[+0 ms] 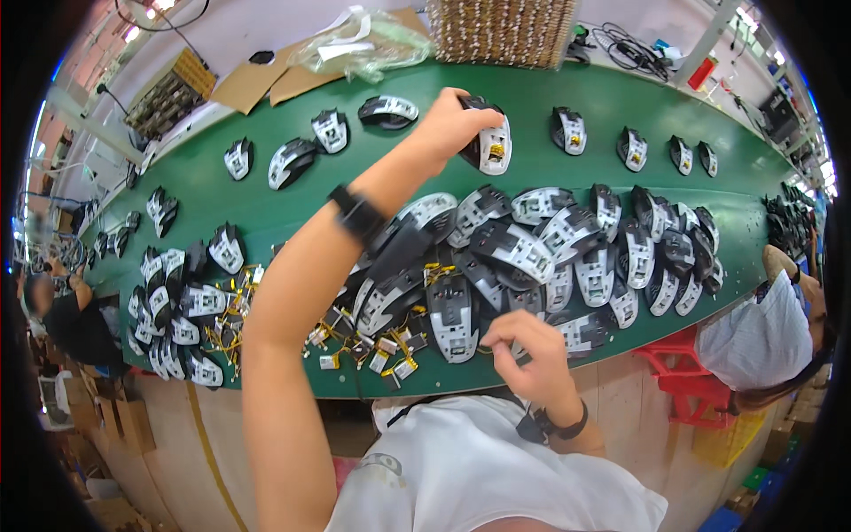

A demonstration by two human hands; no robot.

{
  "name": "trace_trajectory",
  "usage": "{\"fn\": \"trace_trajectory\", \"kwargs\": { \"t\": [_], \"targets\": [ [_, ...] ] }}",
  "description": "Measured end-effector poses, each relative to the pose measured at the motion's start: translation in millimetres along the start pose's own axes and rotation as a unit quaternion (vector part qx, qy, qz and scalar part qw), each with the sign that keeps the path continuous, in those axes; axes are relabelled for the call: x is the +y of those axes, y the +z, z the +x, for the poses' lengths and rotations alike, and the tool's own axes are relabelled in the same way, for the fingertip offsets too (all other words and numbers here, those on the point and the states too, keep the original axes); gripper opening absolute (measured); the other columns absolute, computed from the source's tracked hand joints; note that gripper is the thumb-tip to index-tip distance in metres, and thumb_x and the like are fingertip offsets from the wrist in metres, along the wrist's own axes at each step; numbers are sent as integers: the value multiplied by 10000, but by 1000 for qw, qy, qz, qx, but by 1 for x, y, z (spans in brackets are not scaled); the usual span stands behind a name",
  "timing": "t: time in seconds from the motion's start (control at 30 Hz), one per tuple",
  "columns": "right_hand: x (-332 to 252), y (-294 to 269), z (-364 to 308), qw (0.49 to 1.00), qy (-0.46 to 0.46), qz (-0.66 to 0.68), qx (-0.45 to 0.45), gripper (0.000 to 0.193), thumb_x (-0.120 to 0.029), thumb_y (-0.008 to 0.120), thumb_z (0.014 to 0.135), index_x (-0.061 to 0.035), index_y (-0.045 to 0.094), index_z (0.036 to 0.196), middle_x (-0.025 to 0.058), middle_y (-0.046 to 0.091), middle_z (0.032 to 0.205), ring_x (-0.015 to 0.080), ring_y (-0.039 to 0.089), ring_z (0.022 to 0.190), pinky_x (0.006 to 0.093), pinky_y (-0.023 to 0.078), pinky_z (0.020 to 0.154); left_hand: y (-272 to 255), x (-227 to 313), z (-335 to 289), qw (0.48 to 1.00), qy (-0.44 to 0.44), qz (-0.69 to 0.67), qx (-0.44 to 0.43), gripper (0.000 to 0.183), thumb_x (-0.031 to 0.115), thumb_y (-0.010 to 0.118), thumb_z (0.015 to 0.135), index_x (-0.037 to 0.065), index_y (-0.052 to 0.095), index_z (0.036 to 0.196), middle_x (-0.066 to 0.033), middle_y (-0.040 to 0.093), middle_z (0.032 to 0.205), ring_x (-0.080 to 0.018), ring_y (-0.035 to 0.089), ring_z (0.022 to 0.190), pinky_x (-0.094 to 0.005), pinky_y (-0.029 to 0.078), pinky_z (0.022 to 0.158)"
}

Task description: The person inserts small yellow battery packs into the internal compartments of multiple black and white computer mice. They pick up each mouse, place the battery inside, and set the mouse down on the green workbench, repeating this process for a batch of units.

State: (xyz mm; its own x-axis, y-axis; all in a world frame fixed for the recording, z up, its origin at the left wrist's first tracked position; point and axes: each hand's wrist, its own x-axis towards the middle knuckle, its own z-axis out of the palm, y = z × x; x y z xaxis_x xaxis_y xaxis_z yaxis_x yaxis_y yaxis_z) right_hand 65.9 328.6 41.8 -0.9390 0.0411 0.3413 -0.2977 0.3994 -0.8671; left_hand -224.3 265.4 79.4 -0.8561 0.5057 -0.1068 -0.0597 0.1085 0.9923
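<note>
My left hand (455,127) reaches to the far side of the green table and is closed around a computer mouse shell (493,149). That shell is black and white, with a small yellow part in its underside opening. Nearer my body, my right hand (534,356) hovers with curled fingers at the table's front edge, thumb close to the forefinger. Whatever it may hold does not show. Beside it stands an upright mouse shell (452,321). A heap of similar shells (507,252) spreads across the middle, and small battery packs with yellow wires (381,359) lie to its left.
More mouse shells (568,131) form a spaced row along the far side of the green table (355,160). Another pile (168,306) sits at the left. A woven basket (501,31) and plastic bag (363,44) are behind. Other people (762,332) sit at both ends.
</note>
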Motion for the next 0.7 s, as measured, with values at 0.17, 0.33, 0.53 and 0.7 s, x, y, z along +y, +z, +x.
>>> {"fn": "trace_trajectory", "kwargs": {
  "t": [0.17, 0.33, 0.53, 0.7],
  "targets": [
    [2, -12, -21, 998, 66, 18, 13, 161, 37, 618, 809, -10, 690, 944, 90, 684, 776, 183, 646, 654, 279, 515, 598, 51, -82, 123, 979, 43, 196, 44, 710, 228, 818, 727, -105, 443, 1229, -226, 639, 1044, -291, 655, 977, -399, 538, 836],
    [12, -19, -26, 996, 83, 13, 33, 170, -2, 627, 855, -13, 699, 1009, 67, 697, 741, 163, 646, 638, 277, 500, 611, 67, -64, 113, 726, 217, 649, 65, 583, 491, 557, 877, -27, 615, 1137, -210, 603, 1158, -394, 551, 1112, -498, 453, 928],
    [17, -7, -15, 984, 116, 118, 71, 205, -16, 693, 828, 1, 692, 1032, 76, 707, 755, 153, 666, 646, 248, 493, 605, 30, -101, 127, 735, 43, 664, 132, 720, 572, 558, 856, 21, 477, 1312, -273, 481, 1322, -434, 498, 1189, -503, 420, 970],
    [16, -3, -11, 995, 30, 48, 82, 204, -18, 737, 789, 9, 696, 987, 77, 704, 748, 146, 648, 627, 250, 491, 585, 31, -97, 128, 758, -6, 643, 108, 805, 541, 670, 784, -1, 435, 1333, -348, 463, 1298, -494, 483, 1191, -518, 429, 969]
  ]
}}
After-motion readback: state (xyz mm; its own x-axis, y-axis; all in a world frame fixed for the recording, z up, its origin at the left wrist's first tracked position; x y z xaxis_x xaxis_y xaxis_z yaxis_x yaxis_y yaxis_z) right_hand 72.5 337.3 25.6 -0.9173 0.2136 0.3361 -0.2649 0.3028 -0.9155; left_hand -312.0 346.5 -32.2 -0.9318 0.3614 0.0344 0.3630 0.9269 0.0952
